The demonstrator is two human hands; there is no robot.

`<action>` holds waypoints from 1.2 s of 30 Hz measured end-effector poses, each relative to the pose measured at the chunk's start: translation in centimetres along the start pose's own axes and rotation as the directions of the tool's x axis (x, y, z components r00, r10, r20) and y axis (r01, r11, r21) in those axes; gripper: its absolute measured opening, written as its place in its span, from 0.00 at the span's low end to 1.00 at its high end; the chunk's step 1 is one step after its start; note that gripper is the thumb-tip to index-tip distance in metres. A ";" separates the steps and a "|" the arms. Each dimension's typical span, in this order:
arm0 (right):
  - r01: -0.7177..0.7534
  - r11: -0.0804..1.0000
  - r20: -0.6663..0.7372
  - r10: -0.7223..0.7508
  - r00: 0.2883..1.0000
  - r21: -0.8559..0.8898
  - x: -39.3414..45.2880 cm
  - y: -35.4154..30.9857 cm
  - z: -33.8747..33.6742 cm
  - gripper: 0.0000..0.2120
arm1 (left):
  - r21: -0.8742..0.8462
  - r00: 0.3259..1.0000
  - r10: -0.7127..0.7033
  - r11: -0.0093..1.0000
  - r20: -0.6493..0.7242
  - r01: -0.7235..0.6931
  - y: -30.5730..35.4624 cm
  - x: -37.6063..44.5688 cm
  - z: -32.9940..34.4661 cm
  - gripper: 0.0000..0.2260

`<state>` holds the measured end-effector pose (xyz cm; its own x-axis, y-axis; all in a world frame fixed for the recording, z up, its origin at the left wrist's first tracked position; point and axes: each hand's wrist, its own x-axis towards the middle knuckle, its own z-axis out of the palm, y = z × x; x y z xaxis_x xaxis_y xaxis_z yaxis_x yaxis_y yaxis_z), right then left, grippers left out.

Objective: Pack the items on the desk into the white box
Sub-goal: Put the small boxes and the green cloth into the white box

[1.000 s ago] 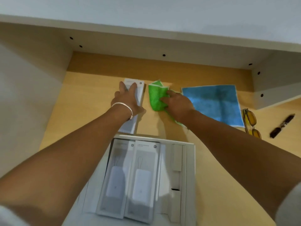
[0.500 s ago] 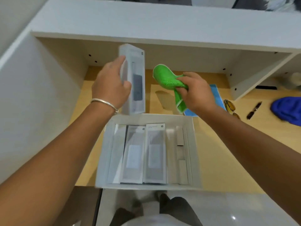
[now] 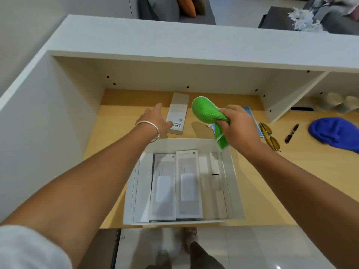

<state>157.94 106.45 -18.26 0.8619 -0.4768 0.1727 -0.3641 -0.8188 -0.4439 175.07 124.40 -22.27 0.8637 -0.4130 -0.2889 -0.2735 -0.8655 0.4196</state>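
The slim carton (image 3: 177, 113) lies on the counter (image 3: 120, 133) just behind the white box (image 3: 232, 183), its long axis running away from the box, barcode end nearest. The left hand (image 3: 155, 121) rests at its left side, fingers loosely spread, not visibly clamped. The right hand (image 3: 238, 126) hangs above the box's far right corner, fingers bunched around the green cloth (image 3: 206, 113).

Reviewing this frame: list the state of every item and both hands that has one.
White box: open, partly filled.
Two packaged boxes: lying flat inside.
Barcode box: on the desk, left hand resting on it.
Green cloth: bunched in the right hand, lifted.
Glasses: folded, on the desk.
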 end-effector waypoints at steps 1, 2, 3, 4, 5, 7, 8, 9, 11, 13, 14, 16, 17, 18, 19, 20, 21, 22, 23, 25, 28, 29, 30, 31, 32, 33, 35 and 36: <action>-0.019 1.000 0.011 0.019 1.000 0.003 0.6 0.5 0.5 0.15 | 0.017 1.000 -0.017 1.000 0.018 0.017 0.5 0.8 0.4 0.37; -0.039 0.999 0.023 0.039 0.999 0.000 1.2 1.1 1.1 0.15 | 0.035 0.999 -0.033 0.999 0.036 0.032 1.0 1.6 0.8 0.38; -0.059 0.998 0.034 0.059 0.998 -0.007 1.9 1.7 1.6 0.15 | 0.057 0.998 -0.043 0.998 0.053 0.040 1.5 2.6 1.4 0.39; -0.075 0.997 0.040 0.076 0.996 -0.014 2.5 2.2 2.0 0.15 | 0.081 0.996 -0.049 0.996 0.069 0.043 2.1 3.5 2.0 0.40; -0.080 0.997 0.037 0.081 0.996 -0.020 3.2 2.8 2.3 0.16 | 0.101 0.995 -0.051 0.994 0.085 0.042 2.7 4.5 2.7 0.41; -0.067 0.997 0.015 0.068 0.998 -0.027 4.4 3.9 3.0 0.16 | 0.120 0.991 -0.057 0.992 0.120 0.042 3.7 6.2 4.1 0.43; -0.059 0.998 0.009 0.059 0.998 -0.028 5.0 4.4 3.3 0.16 | 0.126 0.989 -0.060 0.991 0.135 0.043 4.1 7.0 4.9 0.44; -0.058 0.998 0.011 0.058 0.998 -0.030 5.6 4.8 3.5 0.16 | 0.131 0.987 -0.060 0.990 0.146 0.041 4.4 7.5 5.6 0.45; -0.074 0.997 0.031 0.075 0.997 -0.039 6.7 5.7 4.0 0.16 | 0.140 0.985 -0.061 0.989 0.159 0.039 4.9 8.7 6.9 0.47; -0.073 0.997 0.049 0.075 0.996 -0.036 7.6 6.5 4.6 0.16 | 0.157 0.983 -0.074 0.986 0.171 0.047 5.2 9.5 8.0 0.49; -0.069 0.997 0.056 0.070 0.996 -0.029 8.1 6.8 4.8 0.16 | 0.176 0.981 -0.086 0.983 0.176 0.055 5.3 9.9 8.5 0.49; -0.056 0.998 0.079 0.057 0.995 -0.023 8.6 7.4 5.3 0.16 | 0.221 0.977 -0.109 0.973 0.181 0.068 5.2 10.5 9.1 0.49; -0.054 0.998 0.093 0.056 0.994 -0.026 8.8 7.6 5.5 0.16 | 0.234 0.977 -0.115 0.970 0.180 0.071 5.1 10.7 9.3 0.48; -0.053 0.998 0.105 0.056 0.993 -0.031 9.0 7.7 5.7 0.16 | 0.238 0.977 -0.118 0.968 0.179 0.074 5.0 10.8 9.4 0.47; -0.053 0.998 0.113 0.057 0.992 -0.036 9.1 7.8 5.8 0.16 | 0.235 0.977 -0.118 0.969 0.179 0.074 4.9 10.9 9.3 0.46; -0.053 0.998 0.117 0.057 0.991 -0.041 9.2 7.8 5.9 0.16 | 0.226 0.978 -0.111 0.972 0.176 0.070 4.8 11.0 9.1 0.45; -0.048 0.998 0.118 0.053 0.992 -0.043 9.2 7.7 5.8 0.16 | 0.212 0.981 -0.100 0.975 0.167 0.063 4.7 11.0 8.7 0.44; -0.041 0.998 0.115 0.045 0.992 -0.043 9.1 7.6 5.8 0.16 | 0.195 0.985 -0.086 0.979 0.153 0.056 4.5 10.9 8.1 0.43; -0.031 0.999 0.107 0.035 0.994 -0.042 9.0 7.3 5.6 0.16 | 0.177 0.988 -0.073 0.983 0.134 0.048 4.4 10.7 7.2 0.42; -0.027 0.999 0.088 0.030 0.996 -0.034 8.7 6.6 5.0 0.16 | 0.147 0.995 -0.047 0.989 0.084 0.034 4.2 9.7 5.2 0.41; -0.016 1.000 0.060 0.017 0.998 -0.005 7.8 5.0 3.5 0.16 | 0.158 0.999 0.015 0.987 -0.029 -0.010 3.5 6.7 1.9 0.38; -0.002 1.000 0.042 0.002 0.999 0.005 7.3 4.3 3.0 0.16 | 0.170 0.997 0.037 0.985 -0.064 -0.026 3.1 5.4 0.8 0.36; 0.015 1.000 0.015 -0.015 1.000 0.023 6.7 3.6 2.4 0.16 | 0.179 0.994 0.060 0.983 -0.094 -0.043 2.7 3.9 -0.2 0.35; 0.034 0.998 -0.022 -0.033 0.999 0.044 6.0 2.9 1.9 0.16 | 0.185 0.989 0.083 0.981 -0.120 -0.060 2.2 2.4 -1.0 0.34; 0.052 0.997 -0.054 -0.048 0.997 0.063 5.2 2.2 1.3 0.16 | 0.191 0.984 0.105 0.979 -0.141 -0.077 1.7 0.7 -1.8 0.34; 0.064 0.995 -0.074 -0.058 0.996 0.078 4.4 1.5 0.8 0.15 | 0.202 0.980 0.124 0.975 -0.157 -0.091 1.2 -1.0 -2.4 0.33; 0.082 0.992 -0.091 -0.073 0.993 0.099 2.5 0.1 -0.1 0.15 | 0.227 0.972 0.153 0.968 -0.178 -0.111 0.2 -4.5 -3.2 0.34; 0.091 0.991 -0.100 -0.081 0.992 0.101 1.4 -0.5 -0.5 0.15 | 0.235 0.969 0.162 0.965 -0.184 -0.116 -0.3 -6.3 -3.4 0.34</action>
<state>159.20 106.03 -17.30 0.8489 -0.4389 0.2947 -0.2470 -0.8222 -0.5129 171.12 128.24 -17.64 0.8712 -0.4880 -0.0536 -0.4637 -0.8539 0.2362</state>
